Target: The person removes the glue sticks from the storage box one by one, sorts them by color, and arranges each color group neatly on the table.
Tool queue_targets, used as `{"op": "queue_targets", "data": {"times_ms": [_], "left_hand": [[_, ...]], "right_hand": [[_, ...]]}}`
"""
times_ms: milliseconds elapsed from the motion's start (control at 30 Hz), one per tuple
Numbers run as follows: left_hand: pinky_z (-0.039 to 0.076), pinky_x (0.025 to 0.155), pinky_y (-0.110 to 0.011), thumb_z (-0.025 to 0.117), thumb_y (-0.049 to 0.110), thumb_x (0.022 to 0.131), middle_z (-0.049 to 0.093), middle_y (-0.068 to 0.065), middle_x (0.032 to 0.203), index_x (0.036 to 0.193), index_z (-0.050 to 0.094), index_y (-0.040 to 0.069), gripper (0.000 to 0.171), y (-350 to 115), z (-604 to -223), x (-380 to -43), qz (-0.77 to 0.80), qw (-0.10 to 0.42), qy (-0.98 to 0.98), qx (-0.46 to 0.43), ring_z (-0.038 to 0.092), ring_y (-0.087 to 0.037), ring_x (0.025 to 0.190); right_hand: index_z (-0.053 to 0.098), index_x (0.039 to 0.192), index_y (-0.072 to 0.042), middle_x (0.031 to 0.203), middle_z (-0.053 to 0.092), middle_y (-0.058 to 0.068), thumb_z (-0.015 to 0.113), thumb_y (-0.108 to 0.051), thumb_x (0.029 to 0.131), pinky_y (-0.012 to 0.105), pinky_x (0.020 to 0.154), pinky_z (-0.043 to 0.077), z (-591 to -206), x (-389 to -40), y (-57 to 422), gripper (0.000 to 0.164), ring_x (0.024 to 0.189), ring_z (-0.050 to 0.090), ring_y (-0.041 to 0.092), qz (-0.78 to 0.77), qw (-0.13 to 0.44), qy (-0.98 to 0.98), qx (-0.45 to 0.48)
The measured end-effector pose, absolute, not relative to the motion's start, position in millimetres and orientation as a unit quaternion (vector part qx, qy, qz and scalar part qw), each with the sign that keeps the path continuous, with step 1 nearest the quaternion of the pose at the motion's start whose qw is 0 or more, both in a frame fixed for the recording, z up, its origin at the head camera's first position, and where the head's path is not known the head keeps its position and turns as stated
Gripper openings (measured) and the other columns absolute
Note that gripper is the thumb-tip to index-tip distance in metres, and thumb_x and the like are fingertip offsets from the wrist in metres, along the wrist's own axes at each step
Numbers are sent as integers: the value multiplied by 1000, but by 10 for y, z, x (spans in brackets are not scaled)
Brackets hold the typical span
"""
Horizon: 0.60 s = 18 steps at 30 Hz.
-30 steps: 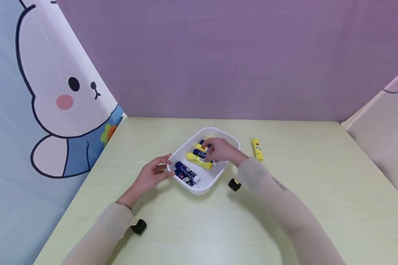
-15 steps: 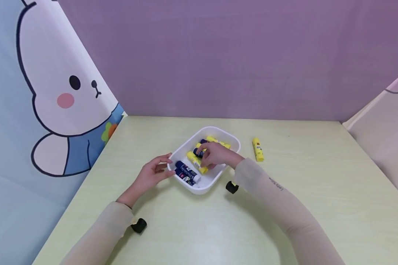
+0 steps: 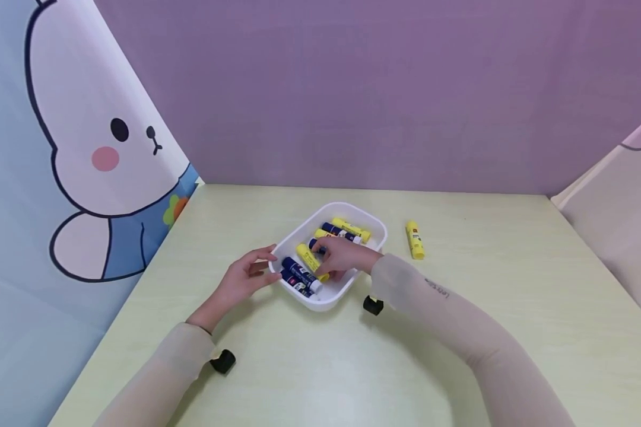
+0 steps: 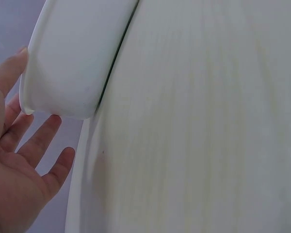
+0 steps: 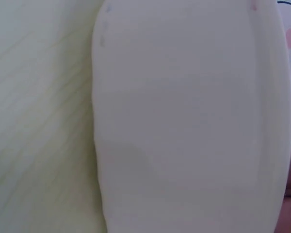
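In the head view a white plastic tray (image 3: 331, 305) lies on the table, holding several yellow and dark blue glue sticks. At its left end my left hand (image 3: 238, 282) touches the rim with thumb and fingers; in the left wrist view those fingers (image 4: 44, 138) lie relaxed against the outer wall. Inside the tray my right hand (image 3: 344, 254) curls its fingers round a dark blue glue stick (image 3: 313, 244), mostly hidden by the hand. Its thumb is by a slanting yellow glue stick (image 3: 308, 259). Two dark blue sticks (image 3: 301, 273) lie side by side nearer the left hand.
One yellow glue stick (image 3: 415, 240) lies on the table right of the tray. Black wrist cameras (image 3: 373, 305) hang below both sleeves. A purple backdrop (image 3: 374, 95) stands behind the pale table (image 3: 310, 367), and a cartoon-printed cloth (image 3: 107, 160) hangs at the left.
My right hand has moved left and towards me inside the tray. The yellow stick by its thumb has turned steeper, and the sticks behind show more. My left hand stays at the rim.
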<state>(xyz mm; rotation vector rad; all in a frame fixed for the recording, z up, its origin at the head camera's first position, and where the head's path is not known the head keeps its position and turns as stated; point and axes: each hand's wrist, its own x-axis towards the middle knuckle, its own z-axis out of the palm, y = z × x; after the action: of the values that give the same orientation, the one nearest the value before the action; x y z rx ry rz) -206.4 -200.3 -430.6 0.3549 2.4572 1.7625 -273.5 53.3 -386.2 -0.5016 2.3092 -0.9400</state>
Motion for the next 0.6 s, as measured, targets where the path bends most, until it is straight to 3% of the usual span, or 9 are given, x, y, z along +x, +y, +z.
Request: {"op": "queue_targets", "data": {"times_ms": [300,600], "left_hand": [[57,89,-32,72,3,91,39,-17,155,121,57,-2,34,-2002,-4286,-2040,585,40,799,135,56,-44,121],[56,90,-33,72,4,91,39,-17,155,122,57,-2,35,-1993,-4266,-2032,586,42,798,133,55,-45,122]], "right_hand": [[55,135,-9,103,61,10,80,-9,83,32,65,61,-3880,-2707,523,59,77,66,23,-357,284,873,-172],[58,130,-8,100,64,9,78,-9,81,33,63,61,-3875,-2725,534,53,76,67,23,-344,270,882,-176]]}}
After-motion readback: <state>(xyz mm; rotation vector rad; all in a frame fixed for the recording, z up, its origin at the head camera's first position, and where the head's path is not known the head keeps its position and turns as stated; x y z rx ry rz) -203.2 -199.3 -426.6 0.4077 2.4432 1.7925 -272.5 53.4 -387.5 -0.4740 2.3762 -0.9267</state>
